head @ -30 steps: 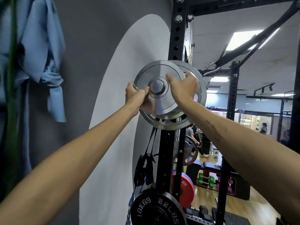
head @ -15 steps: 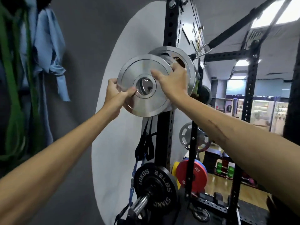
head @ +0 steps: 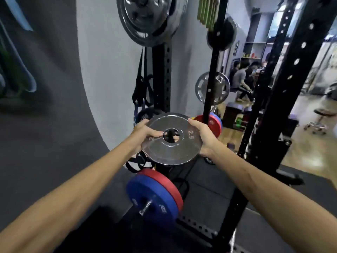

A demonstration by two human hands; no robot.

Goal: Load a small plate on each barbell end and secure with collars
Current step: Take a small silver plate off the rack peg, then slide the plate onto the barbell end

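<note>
I hold a small chrome plate (head: pixel 175 145) marked 2.5 in front of me, tilted nearly flat with its hole facing up. My left hand (head: pixel 144 133) grips its left rim and my right hand (head: pixel 204 137) grips its right rim. Below it, a barbell end (head: pixel 145 207) sticks out toward me, carrying a blue plate (head: pixel 151 199) with a red plate (head: pixel 164 181) behind it. No collar is visible.
A black rack upright (head: pixel 213 70) stands just behind the plate, another upright (head: pixel 284 84) to the right. Larger chrome plates (head: pixel 151 19) hang on a peg above. Black straps (head: pixel 144 88) dangle on the left post. People sit in the far background (head: pixel 240 79).
The small plate came off the rack peg and both hands lowered it from head height to waist height, turning it nearly flat. My view dropped toward the floor and barbell.
</note>
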